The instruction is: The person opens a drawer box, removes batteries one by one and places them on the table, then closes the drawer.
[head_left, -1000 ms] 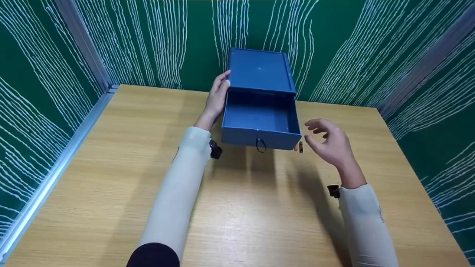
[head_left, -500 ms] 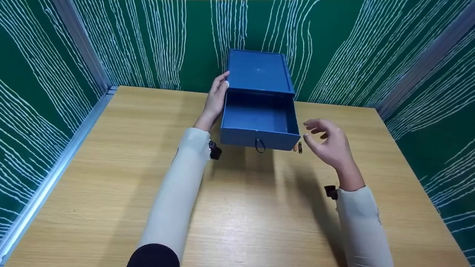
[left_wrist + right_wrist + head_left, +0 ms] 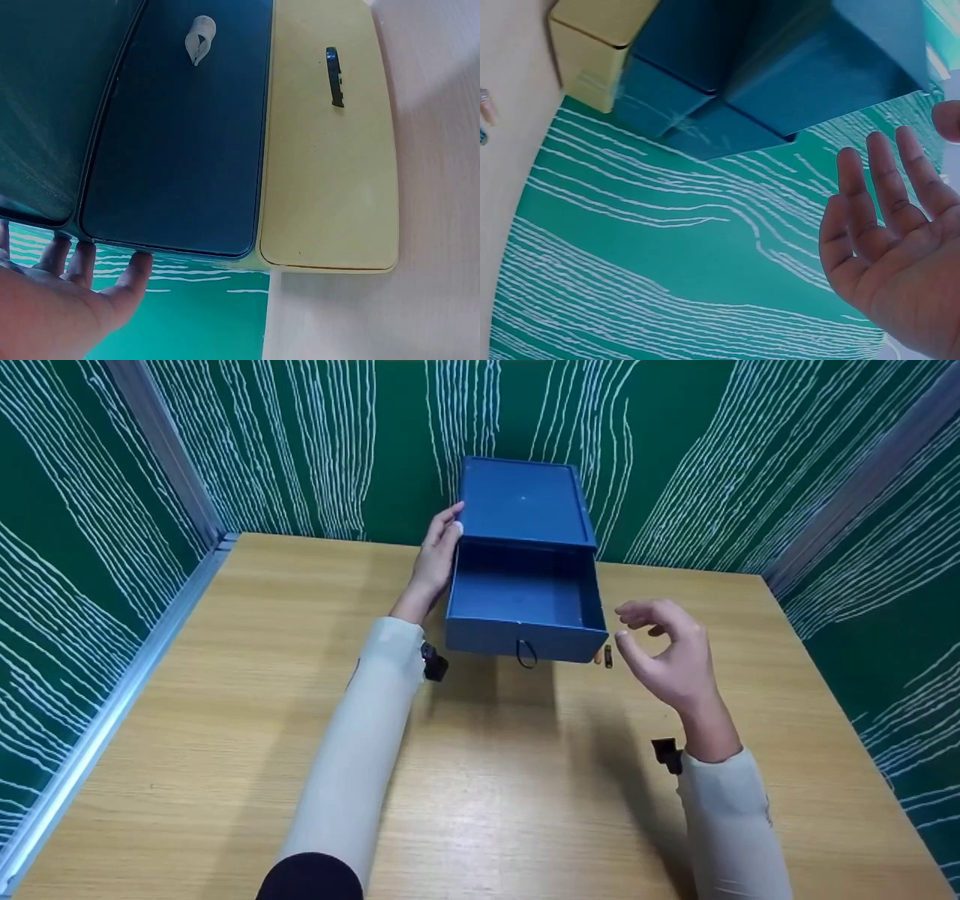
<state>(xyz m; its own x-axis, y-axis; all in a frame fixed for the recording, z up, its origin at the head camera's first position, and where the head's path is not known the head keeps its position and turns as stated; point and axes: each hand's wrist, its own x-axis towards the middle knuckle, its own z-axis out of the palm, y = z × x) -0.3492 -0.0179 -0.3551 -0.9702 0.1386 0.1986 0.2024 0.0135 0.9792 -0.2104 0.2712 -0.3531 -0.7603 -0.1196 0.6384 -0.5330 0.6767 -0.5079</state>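
A blue drawer unit [image 3: 523,502] stands against the back wall, its top drawer [image 3: 517,596] pulled out with bare blue floor inside. A dark loop handle [image 3: 527,654] hangs from that drawer's front. My left hand [image 3: 435,559] rests against the unit's left side, fingertips at its edge in the left wrist view. To the right of the open drawer, my right hand [image 3: 671,656] hovers with loosely curved fingers and holds nothing. Below the top drawer are a blue middle drawer [image 3: 176,150] with a pale handle and a cream bottom drawer [image 3: 330,180] with a black loop handle.
Two small batteries [image 3: 608,657] lie on the wooden table [image 3: 480,795] by the drawer's front right corner, close to my right thumb. Green walls [image 3: 405,442] with white wavy lines enclose the table at the back and both sides.
My right wrist has shifted slightly toward the near edge, and the hand has turned a little. The left hand and the pulled-out drawer look the same.
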